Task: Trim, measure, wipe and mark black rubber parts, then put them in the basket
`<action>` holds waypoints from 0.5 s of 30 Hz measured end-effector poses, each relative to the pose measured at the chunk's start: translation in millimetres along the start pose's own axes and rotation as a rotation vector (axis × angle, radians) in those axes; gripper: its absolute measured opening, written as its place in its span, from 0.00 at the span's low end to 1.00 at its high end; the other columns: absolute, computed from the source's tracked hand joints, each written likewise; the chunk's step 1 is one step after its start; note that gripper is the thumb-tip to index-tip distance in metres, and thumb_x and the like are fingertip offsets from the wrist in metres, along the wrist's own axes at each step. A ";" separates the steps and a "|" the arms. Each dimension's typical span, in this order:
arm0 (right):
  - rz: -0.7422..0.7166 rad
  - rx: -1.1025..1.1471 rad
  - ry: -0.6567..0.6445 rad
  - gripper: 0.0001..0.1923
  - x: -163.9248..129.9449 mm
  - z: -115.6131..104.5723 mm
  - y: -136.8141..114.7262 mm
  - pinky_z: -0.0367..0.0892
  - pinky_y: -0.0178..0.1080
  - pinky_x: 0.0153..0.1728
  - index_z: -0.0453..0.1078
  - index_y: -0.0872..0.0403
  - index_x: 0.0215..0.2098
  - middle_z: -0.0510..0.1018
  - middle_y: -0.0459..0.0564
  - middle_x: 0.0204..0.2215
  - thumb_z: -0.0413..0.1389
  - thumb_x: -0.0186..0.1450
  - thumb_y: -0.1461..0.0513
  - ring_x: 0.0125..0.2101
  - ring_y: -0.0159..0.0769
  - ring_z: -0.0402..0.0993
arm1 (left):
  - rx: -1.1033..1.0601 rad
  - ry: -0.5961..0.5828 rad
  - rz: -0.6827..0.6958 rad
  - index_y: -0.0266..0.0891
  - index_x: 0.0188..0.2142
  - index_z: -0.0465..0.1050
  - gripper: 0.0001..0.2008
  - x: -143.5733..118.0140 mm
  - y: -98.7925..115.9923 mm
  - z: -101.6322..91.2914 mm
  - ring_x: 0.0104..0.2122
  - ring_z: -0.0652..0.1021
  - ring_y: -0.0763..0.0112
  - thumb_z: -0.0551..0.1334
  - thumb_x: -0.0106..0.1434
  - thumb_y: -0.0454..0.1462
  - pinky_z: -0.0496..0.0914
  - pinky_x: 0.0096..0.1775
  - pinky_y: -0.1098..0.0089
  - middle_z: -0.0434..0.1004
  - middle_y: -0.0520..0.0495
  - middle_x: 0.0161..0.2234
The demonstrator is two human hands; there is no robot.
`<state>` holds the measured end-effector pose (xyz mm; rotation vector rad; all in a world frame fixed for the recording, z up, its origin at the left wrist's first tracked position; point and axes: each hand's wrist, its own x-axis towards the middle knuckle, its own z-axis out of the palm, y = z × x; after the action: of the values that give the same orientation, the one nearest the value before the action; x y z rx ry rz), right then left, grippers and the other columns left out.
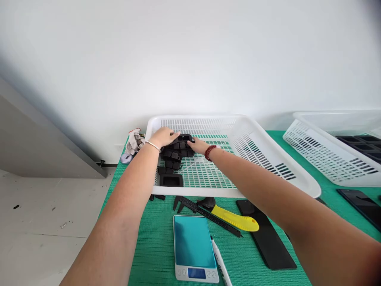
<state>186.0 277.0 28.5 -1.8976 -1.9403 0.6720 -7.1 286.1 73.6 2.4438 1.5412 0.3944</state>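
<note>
Small black rectangular plastic parts (172, 180) with hollow centres lie at the left side of a white slotted plastic basket (262, 143). Several of them are piled toward the back left. My left hand (164, 137), with a pale bangle at the wrist, is closed around the left side of the piled parts; some of its fingers are hidden. From the right, my right hand (199, 145), wearing a red bead bracelet, grips the end of a black plastic part (185, 138) on top of the pile.
In front of the basket lie a black caliper (205, 212), a yellow-handled cutter (236, 220), a digital scale (195, 242), a white marker (220, 262) and a black phone (270, 238). Gloves (133, 141) lie left. Another white basket (321, 159) holding black parts stands right.
</note>
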 end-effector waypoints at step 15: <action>-0.094 -0.192 -0.103 0.17 4.1 -32.9 16.4 0.71 0.48 0.50 0.70 0.54 0.52 0.73 0.55 0.53 0.53 0.70 0.54 0.49 0.39 0.72 | 0.101 0.066 -0.034 0.37 0.32 0.74 0.19 -4.3 8.7 -4.4 0.37 0.77 0.61 0.52 0.69 0.48 0.67 0.39 0.64 0.80 0.40 0.34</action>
<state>217.6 284.0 46.4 -1.8995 -2.2146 0.5850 -3.0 278.7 80.1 2.4993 1.6662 0.4039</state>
